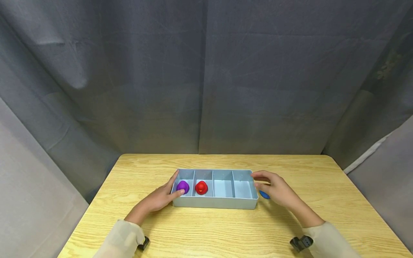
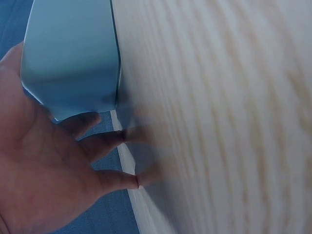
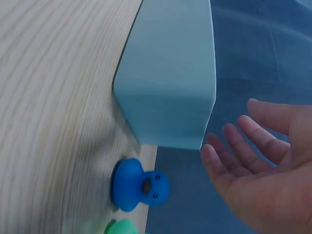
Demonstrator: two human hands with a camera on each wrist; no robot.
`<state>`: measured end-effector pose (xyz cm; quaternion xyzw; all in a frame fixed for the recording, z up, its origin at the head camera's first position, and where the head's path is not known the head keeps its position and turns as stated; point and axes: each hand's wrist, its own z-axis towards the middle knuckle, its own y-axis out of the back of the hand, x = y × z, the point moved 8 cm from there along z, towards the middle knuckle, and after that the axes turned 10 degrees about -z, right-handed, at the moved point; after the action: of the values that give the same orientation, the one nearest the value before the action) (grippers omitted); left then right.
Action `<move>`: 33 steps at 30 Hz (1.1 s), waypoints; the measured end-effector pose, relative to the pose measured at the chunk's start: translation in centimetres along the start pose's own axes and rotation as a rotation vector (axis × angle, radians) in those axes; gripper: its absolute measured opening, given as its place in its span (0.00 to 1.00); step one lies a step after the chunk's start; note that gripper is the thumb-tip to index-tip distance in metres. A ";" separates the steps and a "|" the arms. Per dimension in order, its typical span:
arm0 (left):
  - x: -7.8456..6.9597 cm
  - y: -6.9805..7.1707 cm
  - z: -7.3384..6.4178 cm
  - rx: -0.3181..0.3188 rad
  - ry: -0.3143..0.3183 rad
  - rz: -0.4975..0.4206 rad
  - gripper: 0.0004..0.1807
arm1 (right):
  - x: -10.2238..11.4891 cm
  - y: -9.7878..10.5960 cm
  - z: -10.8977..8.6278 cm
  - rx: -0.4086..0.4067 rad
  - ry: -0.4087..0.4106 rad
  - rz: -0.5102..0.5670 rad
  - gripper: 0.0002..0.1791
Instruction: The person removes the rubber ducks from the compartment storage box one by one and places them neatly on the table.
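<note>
A pale blue-grey box (image 1: 215, 203) with several compartments lies lengthwise on the table. A purple toy duck (image 1: 182, 186) sits in its leftmost compartment and a red toy duck (image 1: 201, 187) in the one beside it. My left hand (image 1: 160, 197) holds the box's left end, thumb over the rim. Three of its fingers (image 2: 105, 145) stretch out past that end. At the opposite end, my right hand (image 1: 274, 186) hovers with loosely bent fingers, fingertips right at the rim. Below it, a blue toy duck (image 3: 129, 185) stands on the table, mostly hidden in the head view.
Part of a green object (image 3: 122, 227) shows beside the blue duck. The wooden table (image 1: 206, 229) ends in a far edge behind the box. Grey curtains (image 1: 161, 79) hang beyond it and at both sides.
</note>
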<state>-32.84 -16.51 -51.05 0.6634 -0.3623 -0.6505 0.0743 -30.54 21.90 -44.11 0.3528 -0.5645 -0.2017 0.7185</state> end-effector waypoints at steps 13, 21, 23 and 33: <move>0.1 0.0 0.1 -0.011 -0.003 0.004 0.50 | 2.6 -1.2 0.7 -0.001 0.070 0.029 0.18; 0.2 0.0 0.1 -0.018 -0.001 0.008 0.50 | 3.1 -1.8 1.1 0.015 0.058 0.063 0.18; 0.2 0.0 0.0 -0.016 -0.002 0.008 0.50 | 3.3 -2.2 1.3 0.030 0.055 0.083 0.18; 0.1 -0.1 0.0 -0.004 0.000 -0.007 0.50 | 4.5 -3.9 2.3 0.051 0.085 0.092 0.18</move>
<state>-32.84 -16.55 -51.20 0.6643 -0.3588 -0.6516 0.0736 -31.01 15.52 -43.68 0.3530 -0.5541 -0.1386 0.7410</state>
